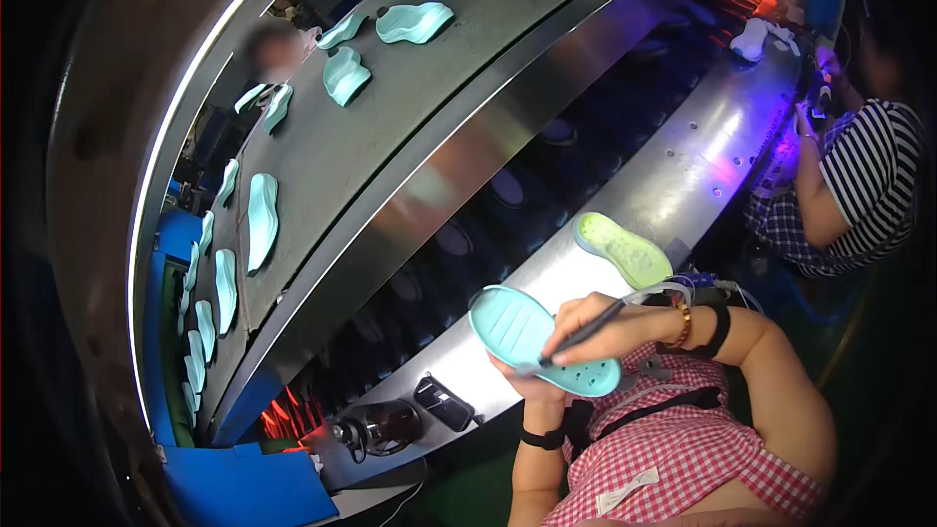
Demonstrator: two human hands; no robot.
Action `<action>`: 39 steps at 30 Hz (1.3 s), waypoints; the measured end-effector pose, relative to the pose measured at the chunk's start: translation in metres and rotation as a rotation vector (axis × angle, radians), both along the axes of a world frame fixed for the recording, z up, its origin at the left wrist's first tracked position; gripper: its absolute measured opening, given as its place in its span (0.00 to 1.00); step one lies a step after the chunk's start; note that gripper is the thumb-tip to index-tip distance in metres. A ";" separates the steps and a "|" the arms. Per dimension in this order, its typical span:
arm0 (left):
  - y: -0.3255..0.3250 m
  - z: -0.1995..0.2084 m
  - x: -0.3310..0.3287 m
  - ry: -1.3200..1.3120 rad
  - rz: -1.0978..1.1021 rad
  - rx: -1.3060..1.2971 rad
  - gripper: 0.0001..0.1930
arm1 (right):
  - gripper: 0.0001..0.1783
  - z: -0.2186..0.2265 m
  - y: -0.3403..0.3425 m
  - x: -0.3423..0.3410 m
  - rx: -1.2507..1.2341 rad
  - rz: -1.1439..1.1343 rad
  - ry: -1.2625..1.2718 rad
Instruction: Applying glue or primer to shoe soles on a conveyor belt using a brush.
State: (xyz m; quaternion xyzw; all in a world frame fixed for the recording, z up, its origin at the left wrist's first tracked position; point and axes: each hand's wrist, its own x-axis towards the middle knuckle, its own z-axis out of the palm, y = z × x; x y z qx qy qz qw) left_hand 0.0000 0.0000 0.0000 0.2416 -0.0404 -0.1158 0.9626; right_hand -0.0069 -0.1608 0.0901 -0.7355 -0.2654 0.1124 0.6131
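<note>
My left hand (532, 385) holds a light turquoise shoe sole (514, 324) from below, tilted with its inner side up. The sole has cross ridges at one end and a row of dark holes at the other. In my right hand (610, 327), closed over the sole, is a slim black-handled brush (591, 331). Its blurred tip reaches the sole's near edge, by my left fingers. A yellow-green sole (630, 252) lies on the metal ledge just beyond my right hand.
A long dark conveyor belt (420, 88) carries several turquoise soles. On the metal ledge (644, 195) stand a dark jar (388, 426) and a black tray (445, 402). Orange light glows inside the machine. At right, a co-worker in a striped top (874, 161) works under purple light.
</note>
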 end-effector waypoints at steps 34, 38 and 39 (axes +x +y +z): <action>0.006 0.052 -0.025 0.032 0.064 -0.188 0.34 | 0.10 -0.008 -0.006 -0.030 0.450 -0.045 0.397; 0.030 0.035 -0.018 -0.059 -0.125 0.046 0.31 | 0.11 0.009 -0.018 -0.024 0.092 0.023 0.167; 0.030 0.037 -0.015 -0.014 -0.121 0.127 0.30 | 0.11 0.009 -0.019 -0.022 0.078 -0.028 0.086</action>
